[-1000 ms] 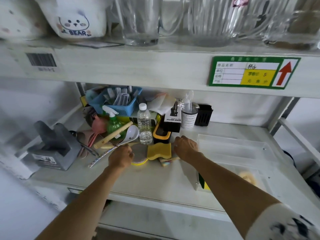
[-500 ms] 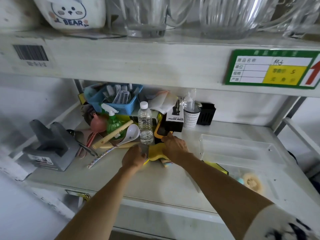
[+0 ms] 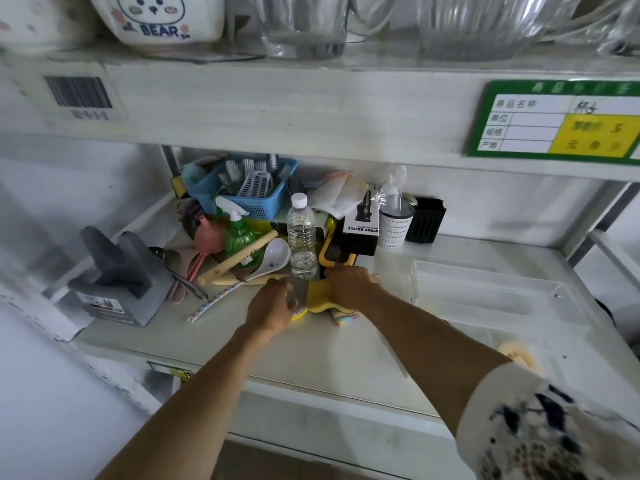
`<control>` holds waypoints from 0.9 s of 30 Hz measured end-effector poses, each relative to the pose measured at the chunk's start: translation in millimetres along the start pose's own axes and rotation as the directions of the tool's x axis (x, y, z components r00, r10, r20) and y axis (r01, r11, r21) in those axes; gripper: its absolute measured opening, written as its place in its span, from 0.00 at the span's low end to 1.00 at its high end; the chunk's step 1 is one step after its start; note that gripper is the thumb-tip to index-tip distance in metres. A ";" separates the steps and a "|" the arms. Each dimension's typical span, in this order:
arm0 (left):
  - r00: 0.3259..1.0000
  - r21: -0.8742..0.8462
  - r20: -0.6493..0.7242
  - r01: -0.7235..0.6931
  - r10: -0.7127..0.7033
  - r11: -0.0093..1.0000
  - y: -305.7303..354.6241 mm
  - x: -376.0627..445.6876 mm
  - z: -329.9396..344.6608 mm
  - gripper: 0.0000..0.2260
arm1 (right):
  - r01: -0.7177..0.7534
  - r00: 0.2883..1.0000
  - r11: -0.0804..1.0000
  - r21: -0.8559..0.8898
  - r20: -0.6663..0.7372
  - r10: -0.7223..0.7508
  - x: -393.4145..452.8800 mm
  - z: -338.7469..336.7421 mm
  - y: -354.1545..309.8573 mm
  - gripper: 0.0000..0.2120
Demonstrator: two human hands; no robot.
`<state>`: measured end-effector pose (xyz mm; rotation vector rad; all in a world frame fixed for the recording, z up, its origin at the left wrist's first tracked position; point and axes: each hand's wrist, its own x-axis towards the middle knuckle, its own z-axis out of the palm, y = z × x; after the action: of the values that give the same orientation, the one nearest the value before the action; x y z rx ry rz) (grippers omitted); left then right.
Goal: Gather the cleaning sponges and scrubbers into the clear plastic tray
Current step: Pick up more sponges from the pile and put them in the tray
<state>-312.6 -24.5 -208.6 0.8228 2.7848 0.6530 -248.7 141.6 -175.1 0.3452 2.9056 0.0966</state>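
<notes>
Both my hands meet at the middle of the lower shelf. My right hand [image 3: 353, 284] grips a yellow sponge [image 3: 320, 296] by its right side. My left hand [image 3: 273, 304] closes on a round scrubber pad [image 3: 300, 292] with a grey face and yellow rim, tilted up on edge against the sponge. A striped cloth or pad [image 3: 346, 315] peeks out under my right wrist. The clear plastic tray [image 3: 485, 289] stands to the right, with a pale round scrubber [image 3: 517, 353] in its near end, partly hidden by my right arm.
Clutter stands right behind the hands: water bottle [image 3: 302, 237], white spoon [image 3: 273, 258], green spray bottle [image 3: 239, 233], wooden roller, blue basket [image 3: 249, 188], spray-bottle box [image 3: 360, 226], black and yellow item. A grey holder [image 3: 117, 278] sits at left. The upper shelf hangs overhead.
My hands came together over the sponge and pad. The left hand tipped the round pad up on edge and the right hand took hold of the yellow sponge.
</notes>
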 end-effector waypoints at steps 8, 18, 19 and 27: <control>0.993 0.161 -0.029 -0.108 0.114 0.981 19.3 -12.7 7.1 0.18 | -0.031 0.999 0.999 0.018 -0.029 0.031 -4.7 4.1 -6.5 0.19; 0.981 0.326 -0.069 -0.151 0.183 0.933 38.7 -34.9 7.6 0.15 | -0.104 0.989 0.970 0.222 -0.081 0.124 -24.6 -15.9 8.0 0.19; 0.980 0.340 -0.063 -0.158 0.191 0.927 41.0 -36.4 7.1 0.15 | -0.109 0.987 0.967 0.230 -0.094 0.134 -28.7 -18.0 10.3 0.20; 0.973 0.313 -0.062 -0.191 0.221 0.930 90.4 -46.1 2.2 0.14 | -0.170 0.948 0.923 0.345 -0.198 0.249 -71.9 -34.4 44.1 0.21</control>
<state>-230.4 19.0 -168.1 1.1864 2.9579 0.2961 -178.0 165.9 -123.0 0.7527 3.1081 -0.3356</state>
